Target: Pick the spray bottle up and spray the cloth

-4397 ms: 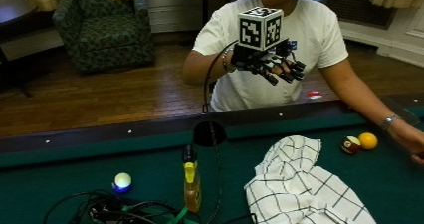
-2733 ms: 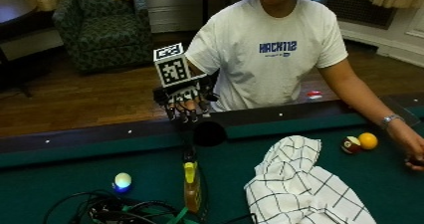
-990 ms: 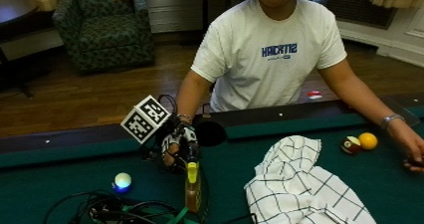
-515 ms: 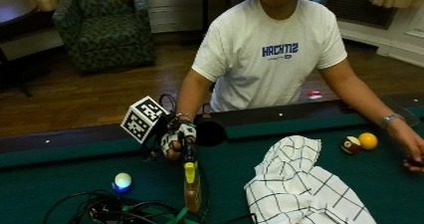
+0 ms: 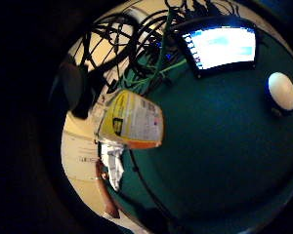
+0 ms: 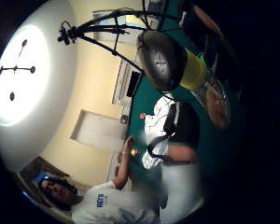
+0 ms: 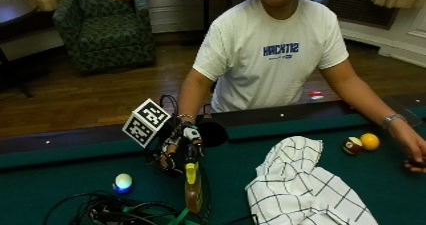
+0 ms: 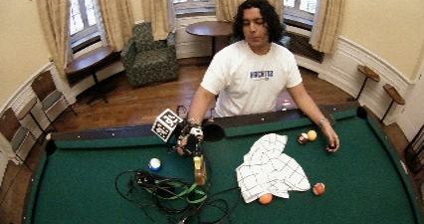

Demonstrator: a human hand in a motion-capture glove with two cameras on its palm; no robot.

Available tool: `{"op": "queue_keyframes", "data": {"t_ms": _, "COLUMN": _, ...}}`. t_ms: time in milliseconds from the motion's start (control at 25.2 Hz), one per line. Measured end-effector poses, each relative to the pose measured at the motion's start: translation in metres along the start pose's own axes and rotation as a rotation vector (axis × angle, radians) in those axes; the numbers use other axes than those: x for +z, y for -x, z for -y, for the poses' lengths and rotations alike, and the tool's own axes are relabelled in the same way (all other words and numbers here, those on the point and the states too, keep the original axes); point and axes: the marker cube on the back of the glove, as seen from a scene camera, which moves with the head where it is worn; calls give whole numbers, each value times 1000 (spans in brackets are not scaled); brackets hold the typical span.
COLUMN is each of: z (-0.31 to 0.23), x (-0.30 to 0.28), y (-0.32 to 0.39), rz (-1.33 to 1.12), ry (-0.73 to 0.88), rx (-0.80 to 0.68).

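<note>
The spray bottle [image 7: 193,191], amber with a yellow neck and a black head, stands upright on the green felt near the table's front. My gloved right hand [image 7: 178,147] sits on top of it, fingers curled down round the black head. The thumb side palm view shows that head [image 6: 161,59] and the yellow neck close by; the little finger side palm view shows the bottle's label [image 5: 132,122]. The white checked cloth [image 7: 303,190] lies crumpled on the felt to the right of the bottle, apart from it.
A tangle of cables [image 7: 113,212] and a lit screen [image 5: 219,46] lie beside the bottle's foot. A white ball [image 7: 123,181] sits left of it. A side pocket [image 7: 212,133] is just behind the hand. Two balls [image 7: 360,143] and the bare left hand [image 7: 413,152] rest at the far right.
My right hand has come down from chest height to the table's rail and onto the bottle's top. Over the last half second it has barely moved. Bottle and cloth stay put.
</note>
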Motion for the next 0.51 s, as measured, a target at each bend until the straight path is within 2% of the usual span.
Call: {"op": "queue_keyframes", "data": {"t_ms": 515, "z": 42, "x": 44, "y": 1, "rz": 242, "ry": 67, "rx": 70}}
